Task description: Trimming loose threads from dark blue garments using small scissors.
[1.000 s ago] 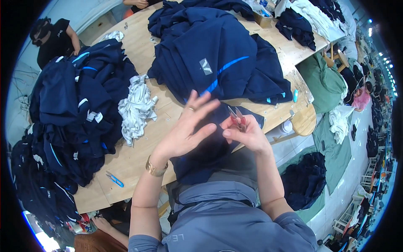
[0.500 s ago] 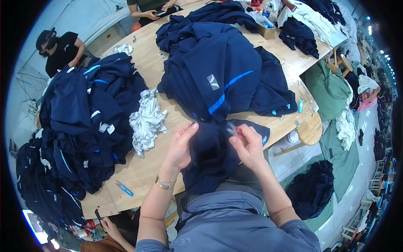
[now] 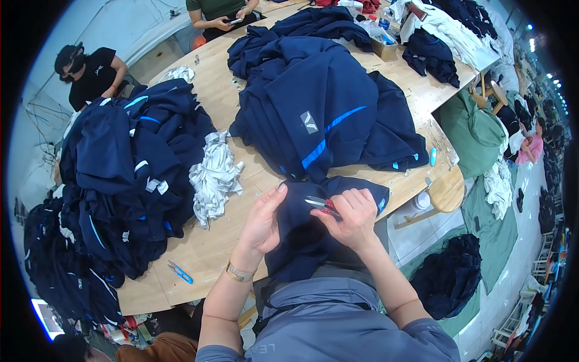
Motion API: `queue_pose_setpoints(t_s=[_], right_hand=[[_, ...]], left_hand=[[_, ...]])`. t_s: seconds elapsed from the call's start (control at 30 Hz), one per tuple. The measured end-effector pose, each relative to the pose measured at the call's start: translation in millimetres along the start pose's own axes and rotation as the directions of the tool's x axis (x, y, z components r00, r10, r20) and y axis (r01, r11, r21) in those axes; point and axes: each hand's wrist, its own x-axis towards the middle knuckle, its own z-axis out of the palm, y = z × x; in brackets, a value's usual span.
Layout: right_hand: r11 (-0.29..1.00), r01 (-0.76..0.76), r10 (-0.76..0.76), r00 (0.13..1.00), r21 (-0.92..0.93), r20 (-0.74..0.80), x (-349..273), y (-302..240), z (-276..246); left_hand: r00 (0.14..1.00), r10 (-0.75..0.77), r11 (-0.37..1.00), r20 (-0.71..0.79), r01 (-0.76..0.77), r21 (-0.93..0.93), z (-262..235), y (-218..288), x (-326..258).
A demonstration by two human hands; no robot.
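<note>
A navy garment hangs over the table edge at my lap. My left hand pinches its left side between thumb and fingers. My right hand is closed round red-handled thread snips, with the blades apart and pointing left over the cloth. The blade tips are a short way from my left thumb. Beyond my hands a large navy garment heap with bright blue stripes and a grey patch rests on the table.
To the left lie a tall navy garment pile, white fabric scraps and blue snips. A blue tool is near the right edge of the table. A wooden stool stands beyond it. Two people are across the table.
My right hand has moved slightly left and down, bringing the snips over the garment. My left hand has shifted a little lower. A co-worker's hand with a dark tool has left the lower left.
</note>
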Motion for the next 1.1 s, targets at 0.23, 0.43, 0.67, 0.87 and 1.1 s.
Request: queue_pose_setpoints(t_s=[0.23,0.43,0.67,0.87,1.1], right_hand=[[1.000,0.014,-0.014,1.000,0.004,0.006,0.8,0.3,-0.2],[0.958,-0.182,0.156,0.979,0.222,0.128,4.9,3.6,-11.5],[0.884,-0.322,0.169,0.896,0.339,0.410,13.0,10.3,-20.9],[0.775,-0.422,0.148,0.845,0.470,0.514,8.7,18.0,-16.1],[0.354,-0.582,0.338,0.810,0.732,0.480,23.3,-9.8,-16.1]], left_hand=[[0.999,0.041,0.998,-0.015,-0.040,0.045,-1.8,-4.3,-1.2],[0.994,0.107,0.990,0.019,-0.109,0.088,-1.3,-4.7,-2.3],[0.988,0.148,0.972,0.033,-0.152,0.178,-3.0,-4.5,-2.7],[0.985,0.164,0.961,0.048,-0.171,0.218,3.3,-0.7,-4.7],[0.980,0.195,0.915,0.031,-0.193,0.354,5.4,-3.0,-4.2]])
